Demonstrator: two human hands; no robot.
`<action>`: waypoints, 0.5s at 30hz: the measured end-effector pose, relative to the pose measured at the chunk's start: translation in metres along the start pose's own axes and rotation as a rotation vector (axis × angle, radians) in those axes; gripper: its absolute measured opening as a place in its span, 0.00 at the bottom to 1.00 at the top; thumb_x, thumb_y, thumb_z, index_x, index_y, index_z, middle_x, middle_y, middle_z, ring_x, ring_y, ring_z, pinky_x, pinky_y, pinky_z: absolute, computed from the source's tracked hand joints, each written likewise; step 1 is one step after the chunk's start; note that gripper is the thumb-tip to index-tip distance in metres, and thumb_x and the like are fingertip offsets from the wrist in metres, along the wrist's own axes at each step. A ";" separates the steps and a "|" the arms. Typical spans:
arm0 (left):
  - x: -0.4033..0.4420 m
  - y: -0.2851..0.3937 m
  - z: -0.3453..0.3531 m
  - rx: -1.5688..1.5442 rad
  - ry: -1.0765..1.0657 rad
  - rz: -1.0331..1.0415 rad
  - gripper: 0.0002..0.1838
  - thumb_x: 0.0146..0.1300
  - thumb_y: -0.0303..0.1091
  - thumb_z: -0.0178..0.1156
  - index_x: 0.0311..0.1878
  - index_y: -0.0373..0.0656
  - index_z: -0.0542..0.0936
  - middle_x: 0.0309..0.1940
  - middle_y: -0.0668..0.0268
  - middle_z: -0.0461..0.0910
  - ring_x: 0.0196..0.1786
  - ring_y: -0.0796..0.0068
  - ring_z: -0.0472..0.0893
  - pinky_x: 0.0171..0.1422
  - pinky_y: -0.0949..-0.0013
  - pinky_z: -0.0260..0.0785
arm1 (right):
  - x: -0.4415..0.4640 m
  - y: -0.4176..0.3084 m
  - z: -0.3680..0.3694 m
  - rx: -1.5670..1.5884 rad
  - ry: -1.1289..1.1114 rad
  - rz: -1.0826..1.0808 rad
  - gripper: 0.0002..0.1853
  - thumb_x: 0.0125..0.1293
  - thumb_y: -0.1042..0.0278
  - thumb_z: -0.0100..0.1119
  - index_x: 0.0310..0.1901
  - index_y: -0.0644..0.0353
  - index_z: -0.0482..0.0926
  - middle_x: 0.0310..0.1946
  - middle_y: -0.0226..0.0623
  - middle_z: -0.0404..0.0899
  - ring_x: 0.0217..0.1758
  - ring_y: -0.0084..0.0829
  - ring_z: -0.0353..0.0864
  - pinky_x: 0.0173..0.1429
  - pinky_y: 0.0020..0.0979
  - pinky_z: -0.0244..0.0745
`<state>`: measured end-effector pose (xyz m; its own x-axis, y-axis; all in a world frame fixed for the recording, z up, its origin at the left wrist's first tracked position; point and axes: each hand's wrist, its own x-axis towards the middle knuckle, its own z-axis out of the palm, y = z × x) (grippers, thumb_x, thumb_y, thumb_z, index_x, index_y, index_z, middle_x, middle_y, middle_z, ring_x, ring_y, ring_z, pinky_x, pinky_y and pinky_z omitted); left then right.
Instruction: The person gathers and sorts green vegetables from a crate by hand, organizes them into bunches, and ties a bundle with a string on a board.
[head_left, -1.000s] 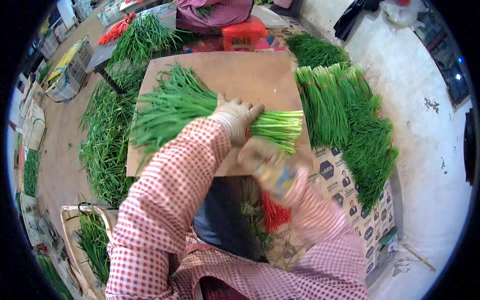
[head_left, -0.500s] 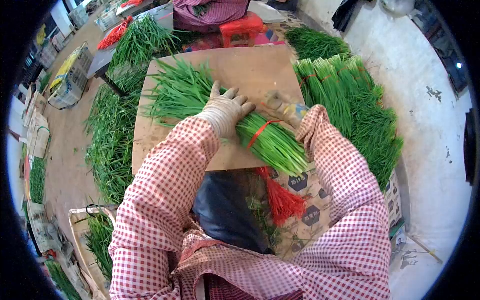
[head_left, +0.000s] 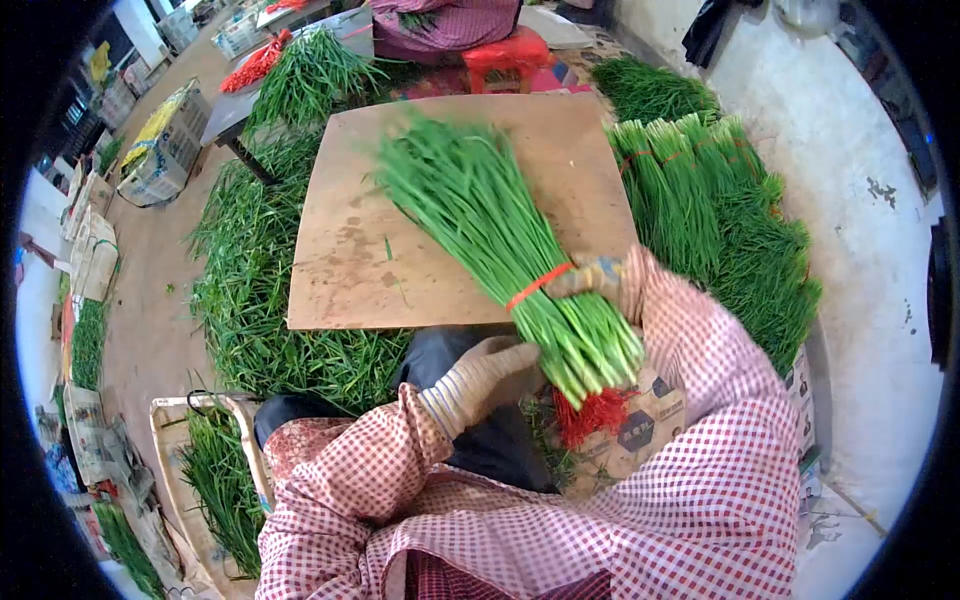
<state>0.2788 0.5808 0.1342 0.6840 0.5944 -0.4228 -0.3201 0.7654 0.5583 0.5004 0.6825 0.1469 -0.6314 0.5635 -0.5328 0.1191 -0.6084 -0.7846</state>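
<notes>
A long bundle of green stalks (head_left: 480,210) lies slanted over the brown board (head_left: 340,240), its pale cut ends past the board's near edge. Round it near those ends runs a red band (head_left: 540,285). My right hand (head_left: 590,280), gloved, is closed on the bundle beside the band, with its fingertips over the stalks. My left hand (head_left: 490,378), also gloved, is beside the cut ends at the lower left; its fingers are together and partly blurred, and whether it grips any stalks is unclear.
Banded green bundles (head_left: 670,190) are stacked right of the board. Loose greens (head_left: 250,260) lie at the left, near a crate of greens (head_left: 170,460). Red ties (head_left: 590,418) hang below the cut ends. Behind the board, a person in checked clothing (head_left: 430,30) is beside a red stool (head_left: 505,55).
The bundle has turned, its leafy end swinging up and away. My left hand has come off its top and down toward me. My right hand has closed on the bundle near the band.
</notes>
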 end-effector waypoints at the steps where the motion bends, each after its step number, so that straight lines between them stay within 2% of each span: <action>1: 0.015 -0.017 -0.019 -0.131 -0.135 0.063 0.37 0.62 0.50 0.62 0.67 0.37 0.65 0.64 0.57 0.70 0.66 0.61 0.70 0.73 0.55 0.58 | -0.008 0.014 0.009 -0.002 0.003 -0.066 0.32 0.52 0.58 0.72 0.59 0.58 0.74 0.49 0.38 0.82 0.50 0.31 0.81 0.58 0.35 0.75; 2: 0.013 -0.014 -0.014 -0.133 -0.135 0.070 0.37 0.62 0.50 0.62 0.67 0.37 0.65 0.64 0.57 0.70 0.66 0.61 0.70 0.73 0.55 0.58 | -0.014 0.028 0.016 -0.003 0.005 -0.135 0.34 0.52 0.57 0.72 0.60 0.59 0.73 0.51 0.40 0.80 0.53 0.33 0.80 0.61 0.36 0.73; 3: 0.012 -0.008 -0.008 -0.208 -0.110 0.182 0.36 0.62 0.49 0.61 0.67 0.38 0.66 0.64 0.57 0.70 0.67 0.61 0.69 0.73 0.53 0.57 | -0.018 0.042 0.022 -0.008 0.001 -0.135 0.34 0.52 0.57 0.72 0.60 0.59 0.73 0.51 0.40 0.80 0.53 0.33 0.80 0.61 0.36 0.73; 4: 0.010 -0.003 -0.004 -0.279 -0.087 0.295 0.34 0.62 0.49 0.61 0.67 0.39 0.66 0.65 0.57 0.69 0.68 0.60 0.68 0.74 0.52 0.56 | -0.022 0.052 0.030 -0.111 0.047 -0.231 0.38 0.50 0.54 0.74 0.62 0.59 0.71 0.55 0.40 0.78 0.58 0.34 0.77 0.64 0.38 0.70; 5: 0.013 -0.002 -0.005 -0.317 0.005 0.363 0.34 0.61 0.46 0.63 0.66 0.40 0.66 0.63 0.58 0.71 0.65 0.60 0.71 0.72 0.53 0.60 | -0.022 0.055 0.032 -0.165 0.070 -0.290 0.40 0.49 0.53 0.75 0.63 0.60 0.70 0.56 0.40 0.77 0.60 0.35 0.75 0.66 0.38 0.68; 6: 0.011 0.002 -0.004 -0.307 0.001 0.368 0.34 0.61 0.46 0.63 0.66 0.40 0.66 0.63 0.58 0.71 0.65 0.60 0.71 0.72 0.53 0.60 | -0.023 0.058 0.034 -0.220 0.098 -0.347 0.42 0.48 0.52 0.76 0.64 0.60 0.69 0.58 0.40 0.76 0.62 0.36 0.74 0.67 0.39 0.66; 8: 0.002 0.016 0.006 -0.006 -0.006 0.545 0.34 0.60 0.44 0.65 0.66 0.40 0.67 0.60 0.58 0.74 0.61 0.61 0.74 0.69 0.54 0.65 | -0.022 0.057 0.050 -0.415 0.092 -0.646 0.50 0.43 0.47 0.79 0.67 0.60 0.64 0.63 0.41 0.71 0.67 0.37 0.68 0.71 0.41 0.61; 9: -0.009 0.036 0.023 0.146 0.025 0.657 0.29 0.60 0.35 0.63 0.63 0.38 0.69 0.55 0.60 0.78 0.54 0.62 0.79 0.61 0.61 0.72 | -0.035 0.028 0.065 -0.397 0.080 -0.559 0.52 0.42 0.48 0.80 0.67 0.59 0.63 0.65 0.40 0.69 0.67 0.37 0.67 0.72 0.41 0.60; 10: -0.007 0.051 0.029 0.156 0.022 0.661 0.29 0.60 0.35 0.63 0.63 0.38 0.69 0.55 0.60 0.78 0.54 0.62 0.79 0.61 0.61 0.72 | -0.035 0.011 0.072 -0.399 0.081 -0.569 0.52 0.42 0.48 0.80 0.67 0.59 0.63 0.65 0.40 0.69 0.67 0.37 0.67 0.72 0.41 0.60; 12: 0.001 0.079 0.040 0.594 0.189 0.944 0.32 0.56 0.36 0.67 0.63 0.37 0.69 0.55 0.59 0.77 0.54 0.66 0.79 0.61 0.64 0.72 | -0.024 -0.018 0.078 -0.429 0.136 -0.778 0.49 0.47 0.48 0.77 0.67 0.59 0.63 0.65 0.42 0.68 0.68 0.37 0.67 0.72 0.41 0.59; 13: 0.004 0.095 0.046 0.602 0.184 0.949 0.32 0.56 0.36 0.67 0.63 0.37 0.69 0.55 0.59 0.77 0.54 0.66 0.79 0.61 0.64 0.72 | -0.014 -0.032 0.079 -0.439 0.156 -0.851 0.47 0.48 0.48 0.76 0.67 0.59 0.63 0.66 0.42 0.67 0.68 0.37 0.67 0.73 0.41 0.59; 14: 0.006 0.110 0.053 0.626 0.162 0.982 0.34 0.53 0.35 0.71 0.62 0.36 0.69 0.55 0.59 0.78 0.54 0.66 0.78 0.61 0.64 0.71 | 0.008 -0.041 0.073 -0.037 -0.007 -0.919 0.42 0.55 0.47 0.69 0.67 0.58 0.63 0.65 0.42 0.68 0.67 0.38 0.68 0.72 0.41 0.60; 15: 0.004 0.120 0.060 0.644 0.152 1.000 0.36 0.51 0.34 0.72 0.62 0.36 0.69 0.55 0.59 0.78 0.54 0.67 0.78 0.61 0.64 0.71 | 0.028 -0.049 0.058 0.166 -0.093 -0.946 0.40 0.58 0.47 0.66 0.67 0.58 0.63 0.65 0.42 0.68 0.66 0.38 0.69 0.72 0.42 0.61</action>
<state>0.2823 0.6603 0.2419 0.2211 0.9117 0.3464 -0.2493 -0.2905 0.9238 0.4323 0.6957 0.1885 -0.4696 0.8190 0.3296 -0.5756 -0.0010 -0.8177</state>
